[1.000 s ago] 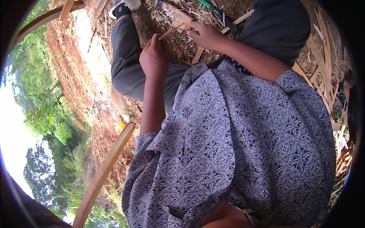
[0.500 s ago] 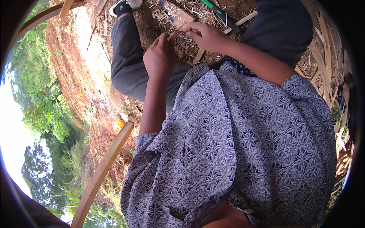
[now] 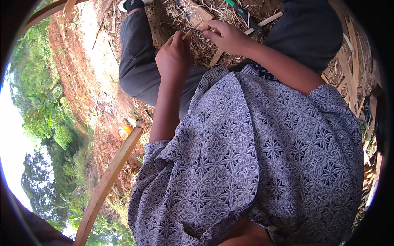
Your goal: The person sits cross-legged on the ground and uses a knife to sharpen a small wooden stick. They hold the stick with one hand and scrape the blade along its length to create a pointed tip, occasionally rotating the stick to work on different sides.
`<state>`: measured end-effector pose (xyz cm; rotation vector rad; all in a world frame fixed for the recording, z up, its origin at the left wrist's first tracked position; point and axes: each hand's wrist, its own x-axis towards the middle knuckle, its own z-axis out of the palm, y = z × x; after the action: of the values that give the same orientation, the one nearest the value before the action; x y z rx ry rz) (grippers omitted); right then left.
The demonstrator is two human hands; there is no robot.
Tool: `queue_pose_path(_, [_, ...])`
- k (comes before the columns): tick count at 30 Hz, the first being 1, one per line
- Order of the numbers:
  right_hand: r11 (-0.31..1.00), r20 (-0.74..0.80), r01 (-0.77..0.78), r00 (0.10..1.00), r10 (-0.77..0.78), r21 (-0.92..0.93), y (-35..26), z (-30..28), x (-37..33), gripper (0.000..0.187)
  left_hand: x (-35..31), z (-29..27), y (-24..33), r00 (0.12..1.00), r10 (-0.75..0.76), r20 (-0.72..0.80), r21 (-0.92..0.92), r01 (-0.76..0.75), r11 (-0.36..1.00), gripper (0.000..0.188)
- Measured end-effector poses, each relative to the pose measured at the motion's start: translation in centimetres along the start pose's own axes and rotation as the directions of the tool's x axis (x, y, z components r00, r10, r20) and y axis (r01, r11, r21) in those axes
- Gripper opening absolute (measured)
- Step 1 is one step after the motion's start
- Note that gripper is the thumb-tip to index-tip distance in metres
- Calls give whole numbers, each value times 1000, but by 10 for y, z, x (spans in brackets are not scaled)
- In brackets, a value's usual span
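My left hand (image 3: pixel 174 55) is closed, with a short pale wood strip (image 3: pixel 186 35) pinched between thumb and fingers. Facing it, my right hand (image 3: pixel 227 37) is closed on the end of a thin dark rod (image 3: pixel 180 27), perhaps a narrow blade. The rod reaches leftward past the left fingertips, crossing close to the strip; whether the two touch I cannot tell. Both hands are held low between my bent legs, above ground strewn with shavings.
A tool with a green and black handle (image 3: pixel 243 15) lies beyond my right hand, beside a pale wood strip (image 3: pixel 269 19). A flat wood piece (image 3: pixel 200 14) rests among shavings. Long wood strips (image 3: pixel 351 61) lie at right. At left, a wooden beam (image 3: pixel 108 180) slants before a dirt slope.
The view has shifted slightly, so the ground and tool sit a little higher in the picture. Both hands keep nearly the same grip and position.
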<state>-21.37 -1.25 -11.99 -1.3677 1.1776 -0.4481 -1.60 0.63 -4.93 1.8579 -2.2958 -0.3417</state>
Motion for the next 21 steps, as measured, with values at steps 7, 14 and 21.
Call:
queue_pose_path(7, [994, -66, 61, 996, -67, -90, 18, -2, 0, 30, 3, -1, 0, 1000, 25, -10, -9, -25, 1000, 22])
queue_pose_path(14, [990, -42, 75, 996, -81, -121, 26, -1, 4, 31, 1, -6, 4, 999, 2, 50, -3, -2, 1000, 15])
queue_pose_path(21, [997, 30, 70, 997, -69, -29, 17, -4, 6, 33, -1, -4, 3, 999, 4, 53, -29, -2, 1000, 14])
